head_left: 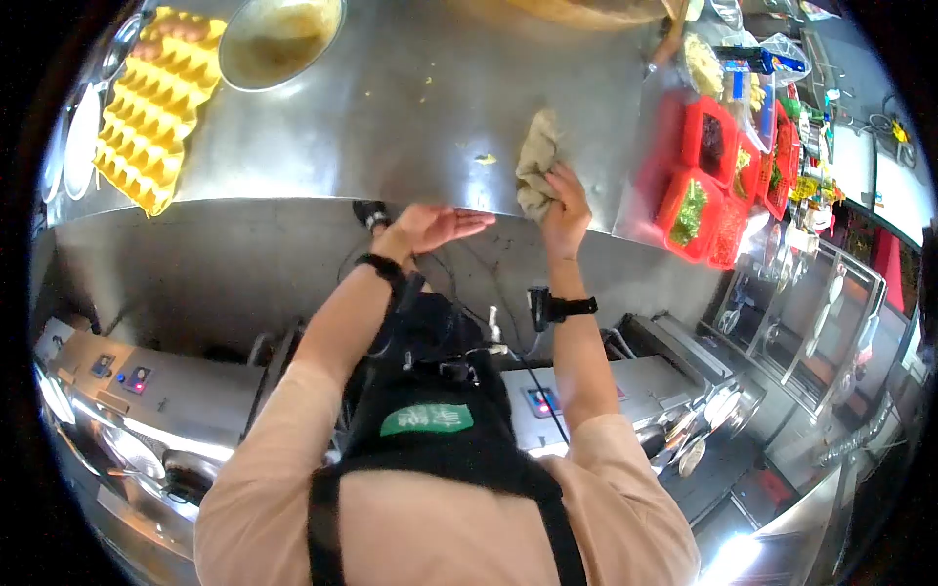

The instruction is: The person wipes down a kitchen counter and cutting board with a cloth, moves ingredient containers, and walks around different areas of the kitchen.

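Observation:
A crumpled beige cloth [537, 166] lies on the steel counter [391, 146] near its front edge. My right hand [567, 210] has its fingers closed on the cloth's right side. My left hand [445, 227] is held at the counter's front edge, palm turned up, fingers stretched out, with nothing in it. Small yellow scraps [486, 159] dot the steel to the left of the cloth.
At the left are a yellow egg tray [156, 117] with a few eggs and a metal bowl [278, 44]. Red containers [689, 210] of chopped ingredients stand at the right. A wooden-coloured round vessel [586, 10] is at the far edge.

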